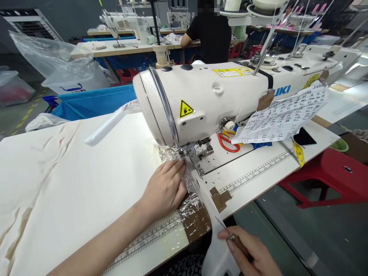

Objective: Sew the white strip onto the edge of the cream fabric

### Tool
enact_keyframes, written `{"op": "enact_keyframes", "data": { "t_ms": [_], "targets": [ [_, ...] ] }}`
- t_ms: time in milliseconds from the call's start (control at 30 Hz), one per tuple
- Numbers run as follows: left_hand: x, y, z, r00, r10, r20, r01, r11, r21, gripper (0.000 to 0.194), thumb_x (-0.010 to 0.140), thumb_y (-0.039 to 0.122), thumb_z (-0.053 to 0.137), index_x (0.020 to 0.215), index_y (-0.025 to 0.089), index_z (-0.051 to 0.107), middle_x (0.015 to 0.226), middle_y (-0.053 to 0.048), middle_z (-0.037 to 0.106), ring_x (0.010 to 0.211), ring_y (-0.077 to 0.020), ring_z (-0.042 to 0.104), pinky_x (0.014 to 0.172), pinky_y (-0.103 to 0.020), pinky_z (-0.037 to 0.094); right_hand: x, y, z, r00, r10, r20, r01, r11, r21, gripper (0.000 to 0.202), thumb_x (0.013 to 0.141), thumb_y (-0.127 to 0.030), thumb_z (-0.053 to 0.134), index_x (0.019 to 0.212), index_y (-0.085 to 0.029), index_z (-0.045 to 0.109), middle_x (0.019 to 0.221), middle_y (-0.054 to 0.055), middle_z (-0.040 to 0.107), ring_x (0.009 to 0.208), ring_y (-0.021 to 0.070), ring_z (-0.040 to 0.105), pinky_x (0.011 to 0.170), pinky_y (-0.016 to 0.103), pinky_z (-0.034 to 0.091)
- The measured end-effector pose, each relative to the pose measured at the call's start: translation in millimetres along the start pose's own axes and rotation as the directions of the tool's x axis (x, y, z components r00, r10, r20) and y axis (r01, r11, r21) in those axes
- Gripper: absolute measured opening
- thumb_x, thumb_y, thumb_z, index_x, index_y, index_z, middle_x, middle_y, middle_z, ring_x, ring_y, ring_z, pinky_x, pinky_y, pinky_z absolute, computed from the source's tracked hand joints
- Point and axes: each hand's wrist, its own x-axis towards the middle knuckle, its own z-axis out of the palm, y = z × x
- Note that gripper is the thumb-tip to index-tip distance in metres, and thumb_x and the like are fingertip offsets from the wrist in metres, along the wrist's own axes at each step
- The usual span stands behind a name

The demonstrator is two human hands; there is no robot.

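Observation:
My left hand (166, 188) lies on the sewing table beside the presser foot (184, 150), its fingers bent and together, the tips at the edge of a white fabric strip (211, 209). From the foot this strip runs down over the table's front edge toward my lap. Lower right, my right hand (247, 249) is closed round the brown handle of an awl (231, 236), whose thin metal point rests against the strip. The white sewing machine (201, 99) stands above my left hand. What lies under my left fingertips is partly hidden.
Cream fabric (25, 184) lies in folds at the left. Orange-handled scissors (228, 143) and a handwritten sheet (281, 115) are by the machine. A yellow tape measure (298, 153) hangs at the front edge near a red stool (330, 176). Another person (211, 36) sits beyond.

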Motion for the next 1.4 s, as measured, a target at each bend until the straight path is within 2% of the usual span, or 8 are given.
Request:
{"op": "enact_keyframes", "data": {
  "t_ms": [133, 233, 333, 567, 700, 1000, 1167, 1400],
  "targets": [
    [1, -11, 0.8, 1.000, 0.012, 0.025, -0.011, 0.998, -0.069, 0.047, 0.101, 0.025, 0.028, 0.131, 0.005, 0.058, 0.138, -0.014, 0.058, 0.132, -0.0254, 0.049, 0.113, -0.047, 0.042, 9, -8, 7, 0.981, 0.183, -0.060, -0.155, 0.937, 0.314, 0.029, 0.095, -0.050, 0.054, 0.093, -0.026, 0.070, 0.076, 0.002, 0.065, 0.064, 0.0178, 0.060, 0.057, 0.024, 0.050],
    [0, -14, 0.5, 0.999, 0.020, 0.044, -0.016, 0.997, -0.073, 0.047, 0.101, 0.025, 0.028, 0.132, 0.005, 0.056, 0.140, -0.013, 0.056, 0.134, -0.0244, 0.047, 0.116, -0.045, 0.040, 11, -14, 21, 0.931, 0.364, 0.012, -0.293, 0.728, 0.620, 0.035, 0.087, -0.057, 0.063, 0.098, -0.024, 0.071, 0.078, 0.003, 0.066, 0.070, 0.0203, 0.064, 0.065, 0.028, 0.053],
    [-2, -12, -0.2, 0.998, 0.025, 0.065, -0.022, 0.999, -0.046, 0.047, 0.101, 0.026, 0.029, 0.133, 0.004, 0.056, 0.142, -0.014, 0.054, 0.136, -0.0260, 0.045, 0.116, -0.045, 0.039, 10, -16, 34, 0.878, 0.463, 0.122, -0.397, 0.562, 0.726, 0.046, 0.078, -0.060, 0.071, 0.104, -0.022, 0.073, 0.085, 0.006, 0.070, 0.076, 0.0230, 0.066, 0.068, 0.030, 0.053],
    [1, -4, 3.4, 0.999, 0.028, 0.039, -0.029, 0.999, 0.042, 0.046, 0.099, 0.023, 0.031, 0.130, -0.001, 0.055, 0.134, -0.020, 0.053, 0.130, -0.0320, 0.045, 0.109, -0.049, 0.045, 15, -14, 22, 0.948, 0.315, 0.042, -0.309, 0.883, 0.353, 0.039, 0.095, -0.056, 0.052, 0.109, -0.024, 0.069, 0.080, 0.003, 0.064, 0.067, 0.0172, 0.055, 0.058, 0.024, 0.044],
    [7, -7, 4.1, 1.000, 0.012, 0.013, -0.012, 1.000, 0.018, 0.041, 0.098, 0.022, 0.034, 0.125, 0.000, 0.057, 0.123, -0.019, 0.054, 0.118, -0.0316, 0.050, 0.099, -0.048, 0.052, 24, -22, 17, 0.979, 0.196, -0.057, -0.181, 0.963, 0.201, 0.032, 0.099, -0.047, 0.046, 0.111, -0.024, 0.066, 0.070, -0.001, 0.059, 0.057, 0.0145, 0.050, 0.054, 0.022, 0.042],
    [5, -17, -1.0, 0.987, 0.140, -0.074, -0.150, 0.975, -0.165, 0.029, 0.093, 0.008, 0.041, 0.118, 0.009, 0.055, 0.111, -0.013, 0.057, 0.102, -0.0236, 0.054, 0.089, -0.042, 0.054, 37, -27, 14, 0.992, -0.100, -0.080, 0.099, 0.995, -0.017, 0.023, 0.101, -0.026, 0.042, 0.115, -0.021, 0.059, 0.084, 0.002, 0.067, 0.065, 0.0140, 0.060, 0.062, 0.022, 0.050],
    [5, -20, 2.9, 0.990, 0.130, -0.053, -0.134, 0.987, -0.087, 0.031, 0.093, 0.007, 0.041, 0.121, 0.011, 0.052, 0.115, -0.014, 0.057, 0.105, -0.0265, 0.054, 0.086, -0.047, 0.056, 45, -29, 14, 0.978, -0.198, -0.062, 0.190, 0.975, -0.118, 0.026, 0.099, -0.017, 0.040, 0.120, -0.022, 0.054, 0.095, 0.004, 0.070, 0.087, 0.0171, 0.068, 0.076, 0.025, 0.054],
    [5, -18, 2.7, 0.990, 0.089, -0.113, -0.095, 0.995, -0.041, 0.032, 0.093, 0.007, 0.042, 0.124, 0.008, 0.051, 0.111, -0.015, 0.056, 0.103, -0.0268, 0.054, 0.084, -0.045, 0.057, 57, -39, 15, 0.967, -0.254, -0.035, 0.244, 0.952, -0.184, 0.031, 0.098, -0.010, 0.038, 0.124, -0.021, 0.052, 0.103, 0.006, 0.069, 0.088, 0.0171, 0.068, 0.072, 0.026, 0.054]
  ]
}}
